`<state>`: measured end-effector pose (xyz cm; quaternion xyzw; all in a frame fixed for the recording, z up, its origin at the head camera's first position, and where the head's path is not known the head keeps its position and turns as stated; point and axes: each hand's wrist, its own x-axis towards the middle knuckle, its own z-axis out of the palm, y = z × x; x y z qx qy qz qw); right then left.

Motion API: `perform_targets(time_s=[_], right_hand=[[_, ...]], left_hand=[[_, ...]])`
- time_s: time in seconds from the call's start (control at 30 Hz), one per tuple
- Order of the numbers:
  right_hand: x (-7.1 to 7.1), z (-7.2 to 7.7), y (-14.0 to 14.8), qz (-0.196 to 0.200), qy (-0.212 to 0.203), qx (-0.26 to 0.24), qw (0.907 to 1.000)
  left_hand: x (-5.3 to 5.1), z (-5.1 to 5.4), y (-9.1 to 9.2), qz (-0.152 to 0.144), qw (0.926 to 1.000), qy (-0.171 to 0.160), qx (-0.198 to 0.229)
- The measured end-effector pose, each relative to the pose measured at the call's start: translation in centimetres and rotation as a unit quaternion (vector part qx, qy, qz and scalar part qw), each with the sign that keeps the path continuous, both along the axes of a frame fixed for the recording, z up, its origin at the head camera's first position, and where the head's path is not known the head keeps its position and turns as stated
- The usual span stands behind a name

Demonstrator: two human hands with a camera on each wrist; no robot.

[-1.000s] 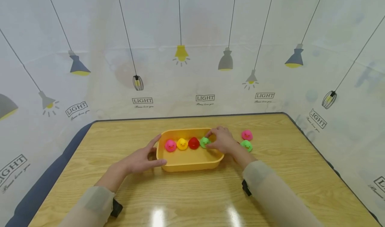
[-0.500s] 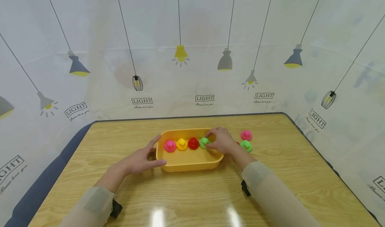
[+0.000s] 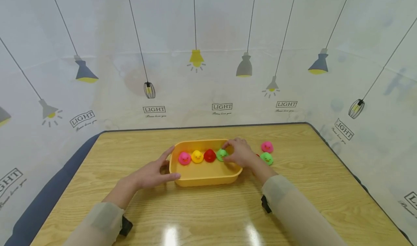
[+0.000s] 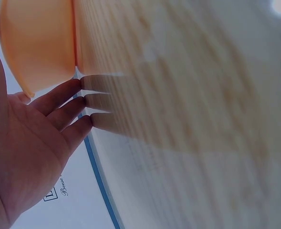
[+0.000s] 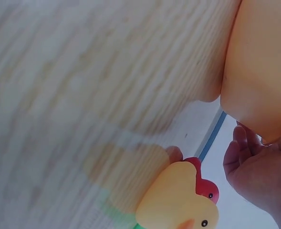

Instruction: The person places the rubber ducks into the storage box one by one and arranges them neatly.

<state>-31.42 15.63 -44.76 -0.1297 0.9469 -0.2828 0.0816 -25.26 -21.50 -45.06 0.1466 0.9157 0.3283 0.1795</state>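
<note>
An orange-yellow plastic tray point(image 3: 205, 181) stands on the table. Inside it is a row of toy ducks: a pink duck point(image 3: 184, 158), a yellow duck point(image 3: 197, 156), a red duck point(image 3: 210, 155) and a green duck point(image 3: 222, 154). My right hand point(image 3: 240, 153) reaches over the tray's right end, pinching the green duck between thumb and fingers. At the left end rests my left hand point(image 3: 151, 173), its thumb and index finger spread along the rim. The other left fingers point(image 4: 66, 114) extend below the tray wall, nearly straight, their tips at the table top.
Right of the tray, a pink duck point(image 3: 267, 146) and another green duck point(image 3: 266, 158) sit on the table. The right wrist view shows a yellow duck point(image 5: 171, 198) and a red duck point(image 5: 208, 187) close together there. A lamp-patterned cloth point(image 3: 182, 94) stands behind the table.
</note>
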Motion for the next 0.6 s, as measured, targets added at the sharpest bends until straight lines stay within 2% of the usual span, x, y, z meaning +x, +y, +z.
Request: perform_targets(time_s=[0.3,0.43,0.6], right_hand=[[0.1,-0.1,0.3,-0.004,0.007,-0.041,0.9991],[0.3,0.0,0.8,-0.005,0.033,-0.066,0.9973],[0.9,1.0,1.7,-0.013,0.074,-0.116,0.9904]], left_hand=[[0.0,-0.1,-0.1,-0.002,1.0,0.002,-0.004],[-0.1,-0.2,-0.1,0.003,1.0,0.002,-0.006],[-0.1,-0.3,-0.2,0.006,0.9999,0.002,-0.01]])
